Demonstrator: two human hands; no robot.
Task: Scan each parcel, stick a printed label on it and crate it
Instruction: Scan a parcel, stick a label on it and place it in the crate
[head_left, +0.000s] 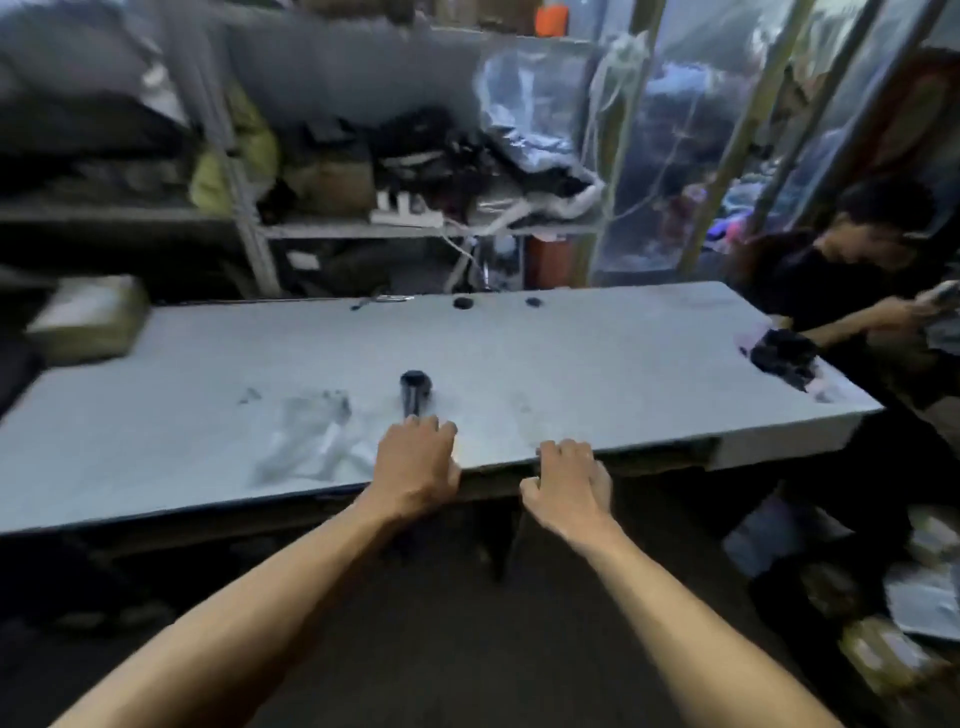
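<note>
Both forearms stretched forward; left hand (415, 470) reaching for the black handheld scanner (414, 396), grasping nothing yet; right hand (566, 480) loosely curled over the worktop (623, 364) edge. Wrapped parcel (85, 319) waiting far left, unscanned; labelling and crating all ahead, seemingly.

Dim room: grey table (519, 353), cluttered metal shelves (249, 228) behind, dark floor (441, 623).

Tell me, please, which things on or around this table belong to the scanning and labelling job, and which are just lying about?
Job:
scanner, lying just beyond the left hand
wrapped parcel at the table's far left
parcels piled on the floor, right

Lying about:
clear bag by the left hand
black bundle at the right end
small dark bits at the far edge
power strip on the shelf
</note>
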